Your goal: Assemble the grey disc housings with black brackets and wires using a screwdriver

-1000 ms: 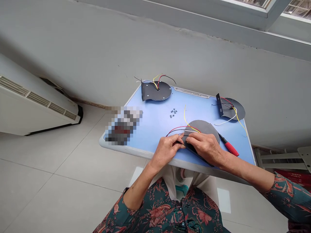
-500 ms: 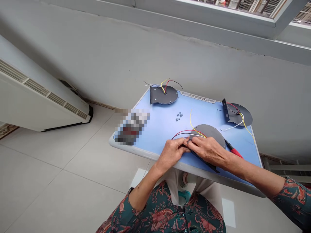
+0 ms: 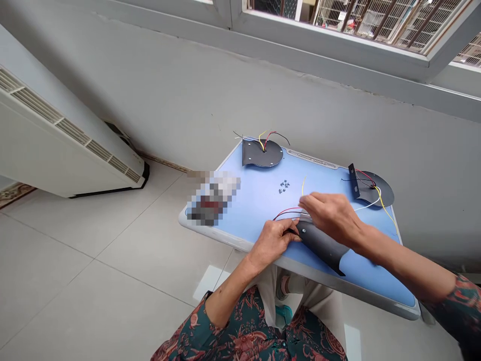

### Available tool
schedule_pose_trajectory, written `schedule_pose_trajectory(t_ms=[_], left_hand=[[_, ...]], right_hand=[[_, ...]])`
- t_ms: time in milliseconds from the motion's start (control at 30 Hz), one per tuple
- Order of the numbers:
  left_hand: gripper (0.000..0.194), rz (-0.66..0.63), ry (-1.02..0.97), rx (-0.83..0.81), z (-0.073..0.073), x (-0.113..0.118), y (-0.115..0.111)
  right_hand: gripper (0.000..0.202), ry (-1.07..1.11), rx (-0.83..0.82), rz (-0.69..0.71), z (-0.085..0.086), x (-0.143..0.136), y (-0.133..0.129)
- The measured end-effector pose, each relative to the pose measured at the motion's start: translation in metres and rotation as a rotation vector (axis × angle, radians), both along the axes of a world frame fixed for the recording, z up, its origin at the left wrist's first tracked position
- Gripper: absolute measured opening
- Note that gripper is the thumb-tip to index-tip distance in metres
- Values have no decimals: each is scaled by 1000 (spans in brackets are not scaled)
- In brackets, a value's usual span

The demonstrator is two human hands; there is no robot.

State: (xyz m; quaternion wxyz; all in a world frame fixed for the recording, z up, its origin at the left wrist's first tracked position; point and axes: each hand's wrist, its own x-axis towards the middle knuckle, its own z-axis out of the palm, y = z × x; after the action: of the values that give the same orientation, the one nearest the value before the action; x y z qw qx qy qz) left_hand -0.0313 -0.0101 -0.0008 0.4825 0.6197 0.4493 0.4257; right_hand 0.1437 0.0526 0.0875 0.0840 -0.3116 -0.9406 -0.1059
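Black bracket [image 3: 322,245] is pinched by the left hand [image 3: 276,239]; the right hand [image 3: 333,216] curls above, grip unclear.

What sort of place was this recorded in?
Probably a room in a home, though a small workroom is possible: a light-blue table stands beside a plain wall below a window, with a white vented appliance on the tiled floor.

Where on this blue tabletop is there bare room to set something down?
Bare patches: between the pixelated area and the screws; between the yellow wire and the far-right plate. Crowded: the front, where left hand, right hand and bent black plate bunch together.
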Motion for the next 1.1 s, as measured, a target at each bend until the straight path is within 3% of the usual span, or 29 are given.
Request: schedule_pose_trajectory(t_ms=[167,267,800,1100], left_hand=[[14,21,50,-4,-1,1,1],[14,13,17,-6,-3,2,1],[12,-10,2,-13,-1,-2,1],[16,2,-18,-36,-2,0,2]], right_hand=[[24,-281,-161,-117,-2,-43,45],[24,-398,-208,-128,-7,-57,55],[32,-375,-265,-240,-18,-60,73],[32,-371,-259,-210,-16,-59,72]])
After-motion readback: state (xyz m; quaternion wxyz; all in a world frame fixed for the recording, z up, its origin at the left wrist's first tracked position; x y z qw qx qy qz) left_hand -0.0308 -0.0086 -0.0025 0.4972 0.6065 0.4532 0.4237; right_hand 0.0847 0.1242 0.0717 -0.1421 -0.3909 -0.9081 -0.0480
